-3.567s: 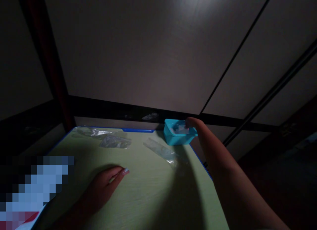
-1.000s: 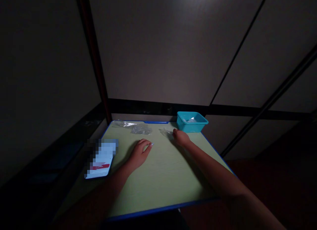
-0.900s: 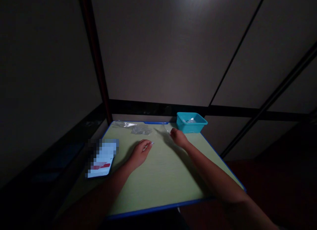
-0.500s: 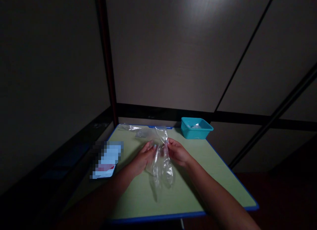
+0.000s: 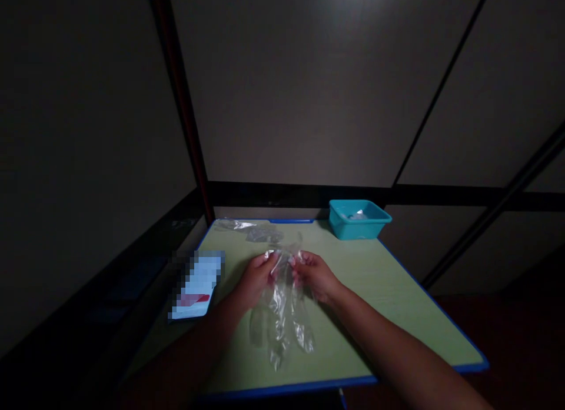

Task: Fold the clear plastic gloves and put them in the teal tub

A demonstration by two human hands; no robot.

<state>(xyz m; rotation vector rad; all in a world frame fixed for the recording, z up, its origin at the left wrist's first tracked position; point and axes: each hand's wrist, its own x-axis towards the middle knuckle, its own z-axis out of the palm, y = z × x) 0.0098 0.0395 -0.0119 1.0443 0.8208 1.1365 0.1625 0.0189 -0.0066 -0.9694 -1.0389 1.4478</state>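
Note:
My left hand point(image 5: 256, 277) and my right hand point(image 5: 318, 276) are close together above the middle of the table, fingers pinched on a thin clear plastic film piece point(image 5: 278, 298). Long, loose, wrinkled strips of it hang down below my fingers toward the near edge. It could be a bag or a disposable glove; its kind is unclear. Beyond my hands, more clear plastic film point(image 5: 263, 235) lies flat near the far left corner of the table.
The light green table point(image 5: 379, 316) has a blue rim. At its far right corner stands a turquoise basket point(image 5: 359, 227) with some clear plastic inside. A phone-like slab point(image 5: 198, 286), its screen blurred out, lies at the left edge. Walls or panels point(image 5: 300, 104) close in behind and left.
The upper part of the held plastic, raised before, has dropped, and the strips hang lower and more spread. Both hands keep their pinch. The view has shifted slightly.

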